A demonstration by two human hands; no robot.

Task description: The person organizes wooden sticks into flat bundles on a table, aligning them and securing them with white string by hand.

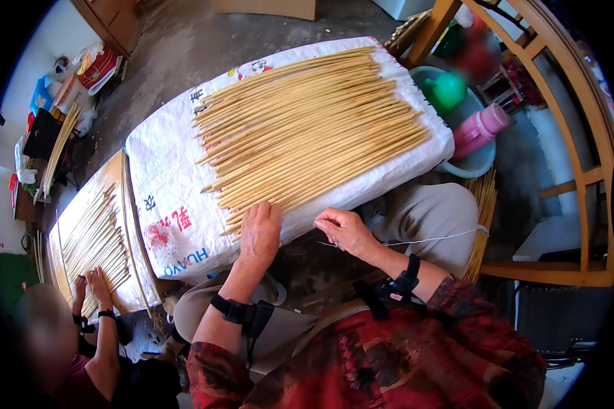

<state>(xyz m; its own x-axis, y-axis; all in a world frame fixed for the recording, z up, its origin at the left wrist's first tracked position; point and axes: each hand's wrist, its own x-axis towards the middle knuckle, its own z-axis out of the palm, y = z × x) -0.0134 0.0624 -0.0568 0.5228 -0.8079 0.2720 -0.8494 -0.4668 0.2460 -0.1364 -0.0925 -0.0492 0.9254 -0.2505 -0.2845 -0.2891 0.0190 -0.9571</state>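
Note:
A layer of pale yellow stalks [307, 129] lies side by side on a white woven sack cover [164, 136] over a raised work surface. My left hand [260, 232] is at the near edge of this layer, its fingers curled and pressed together against the nearest stalks; the fingertips are partly hidden. To its right, apart from the stalks, my right hand [344, 230] is closed in a pinch on a white string [433, 239]. One short end sticks out by the fingers. The other side stretches right to a bundle of stalks [483, 211] beside my knee.
On the left, a co-worker's hands [95, 286] touch stalks on a second covered surface [140, 286]. A light blue basin [481, 165] with a pink bottle [481, 129] and a green container [445, 92] stands right. A wooden frame [580, 170] rises at the far right.

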